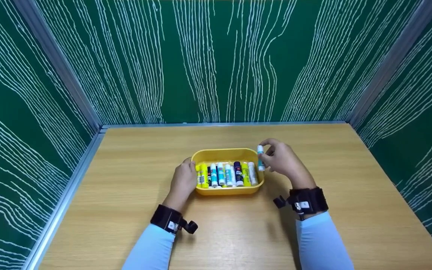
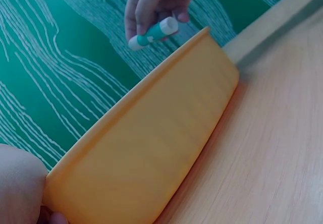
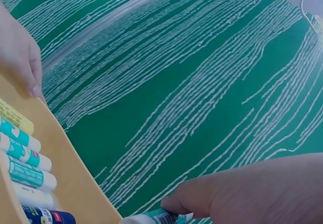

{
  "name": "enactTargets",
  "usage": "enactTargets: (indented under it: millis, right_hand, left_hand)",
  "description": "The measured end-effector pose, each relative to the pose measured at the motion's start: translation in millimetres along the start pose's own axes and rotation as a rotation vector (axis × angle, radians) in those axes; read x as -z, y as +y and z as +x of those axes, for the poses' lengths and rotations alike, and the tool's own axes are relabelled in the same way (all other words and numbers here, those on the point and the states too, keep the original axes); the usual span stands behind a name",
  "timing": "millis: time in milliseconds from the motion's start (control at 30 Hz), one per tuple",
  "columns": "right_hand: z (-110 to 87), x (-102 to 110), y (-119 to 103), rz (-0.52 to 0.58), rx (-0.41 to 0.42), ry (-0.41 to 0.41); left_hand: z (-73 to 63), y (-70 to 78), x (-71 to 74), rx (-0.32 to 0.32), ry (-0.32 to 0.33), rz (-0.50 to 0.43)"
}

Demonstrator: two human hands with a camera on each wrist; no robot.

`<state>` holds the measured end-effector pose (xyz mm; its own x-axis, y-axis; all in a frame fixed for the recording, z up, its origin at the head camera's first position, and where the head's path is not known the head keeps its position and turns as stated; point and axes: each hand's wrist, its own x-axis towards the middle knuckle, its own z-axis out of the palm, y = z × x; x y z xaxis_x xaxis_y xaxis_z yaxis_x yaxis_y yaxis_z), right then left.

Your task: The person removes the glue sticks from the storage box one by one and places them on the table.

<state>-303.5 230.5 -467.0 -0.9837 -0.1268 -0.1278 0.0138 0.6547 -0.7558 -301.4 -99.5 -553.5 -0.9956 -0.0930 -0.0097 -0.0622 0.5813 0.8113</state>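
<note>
A yellow plastic bin [image 1: 227,191] stands on the table, holding a row of glue sticks in white-and-teal, yellow and dark blue. At its left end my left hand [image 1: 184,177] grips the rim; the right wrist view shows those fingers [image 3: 31,80] over the edge. My right hand [image 1: 285,160] pinches a white-and-teal glue stick [image 1: 260,157] between thumb and fingers, at the bin's right rim. Seen from the left wrist, this glue stick [image 2: 154,34] is tilted above the rim. Only part of it shows in the right wrist view.
The wooden table [image 1: 126,225] extends around the bin on all sides. Green panels [image 1: 238,67] with white wavy lines rise behind it and at both sides, joined by metal frame posts [image 1: 60,63]. Each wrist wears a black strap with a small camera.
</note>
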Motion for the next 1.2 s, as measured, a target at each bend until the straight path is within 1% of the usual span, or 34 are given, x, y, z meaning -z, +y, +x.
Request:
enactTargets:
  millis: [167, 400, 567, 667, 933, 1000, 1200]
  right_hand:
    - [0.5, 6, 6, -0.015, -0.017, 0.010]
    - [4.1, 13, 18, -0.040, -0.027, -0.001]
    - [7.6, 14, 26, -0.032, -0.082, -0.030]
    - [10.4, 13, 32, -0.034, -0.106, -0.045]
    - [18.8, 0, 49, -0.051, -0.129, -0.095]
    - [21.5, -4, 53, -0.059, -0.125, -0.105]
    - [25.9, -13, 57, -0.067, -0.122, -0.131]
  left_hand:
    - [-1.0, -0.2, 0.5, -0.008, 0.007, 0.006]
    - [-3.9, -0.2, 2.1, -0.064, 0.032, 0.035]
    - [-3.7, 0.6, 1.8, -0.053, 0.026, 0.026]
    - [-3.3, 0.7, 1.2, -0.045, 0.024, 0.026]
    - [-2.4, 0.7, 1.7, -0.028, 0.021, 0.042]
    - [-2.5, 1.2, 1.4, -0.017, 0.019, 0.041]
    - [-3.1, 1.2, 1.3, -0.017, 0.020, 0.042]
